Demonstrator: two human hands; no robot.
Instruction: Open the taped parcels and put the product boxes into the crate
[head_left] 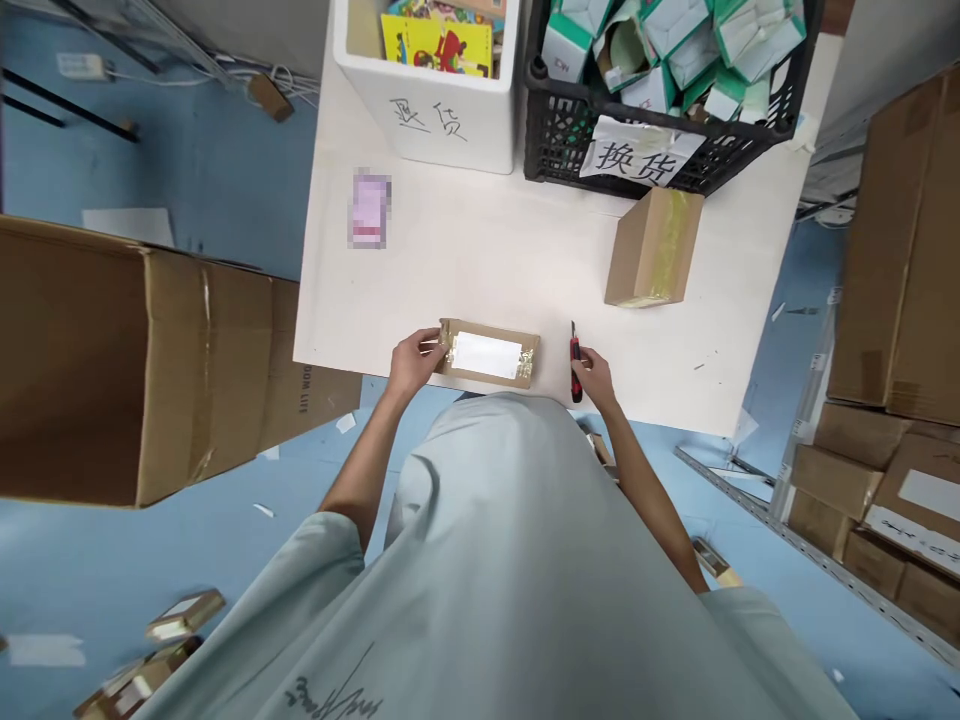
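Note:
A small cardboard box (489, 354) with a white label and clear tape at its ends lies near the table's front edge. My left hand (417, 362) grips its left end, fingers closed on the corner. To the right of the box, my right hand (594, 377) is closed on a red and black utility knife (576, 362). The knife points away from me with its tip bare, apart from the box. Farther back on the right stands a taller taped cardboard box (655, 248).
On the white table (465, 250), a white bin (450, 120) holds colourful books, and a black crate (551, 135) holds several green-and-white cartons. A blurred pink item (369, 209) lies left. A large open carton (202, 370) stands left; stacked cartons (892, 300) stand right.

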